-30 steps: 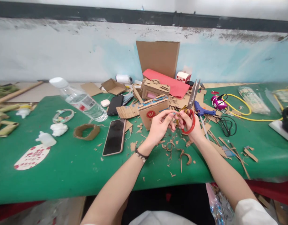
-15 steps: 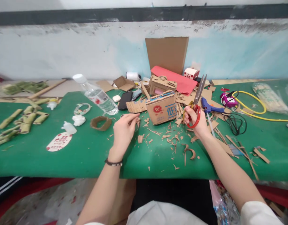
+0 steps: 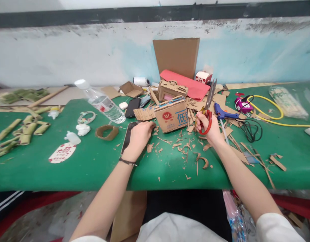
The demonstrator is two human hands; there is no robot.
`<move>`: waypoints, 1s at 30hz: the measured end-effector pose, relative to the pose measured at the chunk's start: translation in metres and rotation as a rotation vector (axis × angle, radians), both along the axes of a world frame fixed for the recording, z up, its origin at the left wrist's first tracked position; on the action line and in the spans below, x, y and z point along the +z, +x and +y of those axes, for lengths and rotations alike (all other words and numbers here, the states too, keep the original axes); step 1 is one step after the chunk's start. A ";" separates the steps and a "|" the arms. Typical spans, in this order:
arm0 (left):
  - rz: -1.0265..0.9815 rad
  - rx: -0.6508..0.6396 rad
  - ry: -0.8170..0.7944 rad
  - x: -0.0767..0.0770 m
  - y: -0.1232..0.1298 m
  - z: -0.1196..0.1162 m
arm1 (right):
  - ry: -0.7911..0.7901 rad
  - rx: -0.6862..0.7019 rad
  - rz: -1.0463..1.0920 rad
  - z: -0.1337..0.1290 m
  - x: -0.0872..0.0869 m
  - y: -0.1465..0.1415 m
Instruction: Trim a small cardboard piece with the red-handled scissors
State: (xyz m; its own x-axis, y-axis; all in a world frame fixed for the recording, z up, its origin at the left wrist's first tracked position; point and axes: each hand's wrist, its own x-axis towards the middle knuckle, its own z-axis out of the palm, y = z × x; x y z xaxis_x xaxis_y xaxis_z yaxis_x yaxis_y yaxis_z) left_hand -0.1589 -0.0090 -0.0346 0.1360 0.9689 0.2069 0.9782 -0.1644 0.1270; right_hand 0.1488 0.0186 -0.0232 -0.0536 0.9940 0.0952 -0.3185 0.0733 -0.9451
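at frame centre, the left hand (image 3: pixel 139 136) rests curled over a black flat phone (image 3: pixel 126 136); right hand (image 3: pixel 207 127) grips red-handled steel scissors (image 3: pixel 207 109), blades upward.

The scissors with red loop handles and long grey metal blades (image 3: pixel 207 106) stand almost upright, blades shut and pointing up, above the green table. The flat black phone with a dark shiny screen (image 3: pixel 127 136) lies face up on the green table, partly covered.

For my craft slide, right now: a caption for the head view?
Right hand grips red scissors; left hand rests on a phone amid cardboard scraps.
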 end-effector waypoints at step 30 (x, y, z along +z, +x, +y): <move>0.214 -0.184 0.036 0.002 0.176 -0.020 | 0.202 -0.240 -0.210 0.008 0.004 0.020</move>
